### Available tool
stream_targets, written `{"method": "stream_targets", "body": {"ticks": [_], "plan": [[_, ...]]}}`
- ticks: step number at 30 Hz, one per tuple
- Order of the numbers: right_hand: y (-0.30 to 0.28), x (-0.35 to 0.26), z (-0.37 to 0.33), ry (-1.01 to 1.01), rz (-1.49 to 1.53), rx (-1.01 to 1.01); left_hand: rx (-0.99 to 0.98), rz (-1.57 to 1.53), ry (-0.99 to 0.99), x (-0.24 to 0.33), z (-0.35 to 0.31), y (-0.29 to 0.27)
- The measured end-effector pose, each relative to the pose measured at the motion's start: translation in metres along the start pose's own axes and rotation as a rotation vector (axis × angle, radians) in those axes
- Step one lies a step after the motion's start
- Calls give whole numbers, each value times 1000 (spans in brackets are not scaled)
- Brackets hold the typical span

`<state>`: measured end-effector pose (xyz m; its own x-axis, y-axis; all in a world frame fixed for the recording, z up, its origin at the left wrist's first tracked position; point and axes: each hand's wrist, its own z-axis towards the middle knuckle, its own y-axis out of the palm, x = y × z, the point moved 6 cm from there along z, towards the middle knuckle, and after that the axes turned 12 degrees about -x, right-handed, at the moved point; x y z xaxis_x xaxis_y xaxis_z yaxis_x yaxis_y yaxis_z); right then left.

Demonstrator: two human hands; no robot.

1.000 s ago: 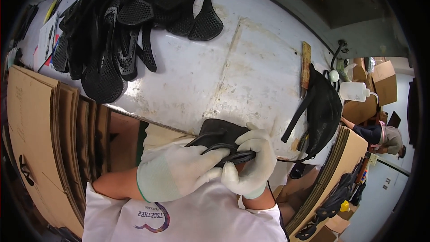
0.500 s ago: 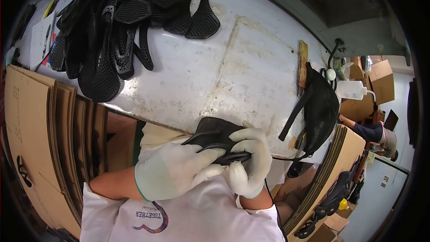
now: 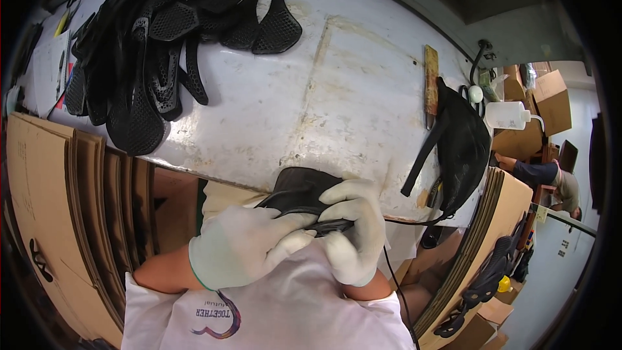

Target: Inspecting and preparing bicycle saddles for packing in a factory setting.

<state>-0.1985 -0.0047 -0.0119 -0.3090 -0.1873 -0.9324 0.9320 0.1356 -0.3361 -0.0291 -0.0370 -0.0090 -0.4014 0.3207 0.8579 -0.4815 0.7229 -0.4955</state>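
My left hand (image 3: 243, 246) and my right hand (image 3: 353, 233), both in white gloves, are closed on a black bicycle saddle (image 3: 301, 189) at the table's front edge, close to my body. Its wide, smooth end points away from me. The left fingers press along its near side, while the right fingers and thumb pinch its right edge. Part of the saddle is hidden under the gloves. At the far left of the table lies a heap of black saddles (image 3: 139, 120) with honeycomb-patterned surfaces.
A worn wooden-handled tool (image 3: 431, 81) and a limp black piece with a strap (image 3: 460, 149) lie on the table's right side, near a white squeeze bottle (image 3: 507, 115). Cardboard sheets (image 3: 39, 201) stand at the left, more (image 3: 495, 220) at right. Another person (image 3: 541, 178) is at the far right.
The view has shifted slightly, so the table's things appear a little further left. Both hands keep their grip on the saddle, with only small finger movements. The person at right is bent differently.
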Motion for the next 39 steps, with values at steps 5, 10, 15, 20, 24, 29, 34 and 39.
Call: {"method": "stream_targets", "body": {"ticks": [5, 10, 15, 20, 24, 29, 34, 39], "plan": [[-4, 3, 0, -18, 53, -81, -25, 13, -7, 1, 2, -1], [-3, 7, -7, 24, 15, -40, -11, 2, -1, 4, 1, 0], [-5, -1, 10, -110, -7, -106, -9, -44, 24, -7, 0, -1], [-7, 15, 6, -67, 129, -118, -98, -20, 5, -4, 4, -8], [-3, 17, 0, -62, 35, -4, -93, 70, -34, -1, 4, -6], [-9, 16, 10, -161, 1, -116, -120, 71, -12, -2, 10, -8], [-15, 22, 8, -175, 36, -142, -148, 204, -41, 9, 9, 2], [-15, 24, 10, -58, 164, -184, -128, 320, -128, 10, 6, 3]]}}
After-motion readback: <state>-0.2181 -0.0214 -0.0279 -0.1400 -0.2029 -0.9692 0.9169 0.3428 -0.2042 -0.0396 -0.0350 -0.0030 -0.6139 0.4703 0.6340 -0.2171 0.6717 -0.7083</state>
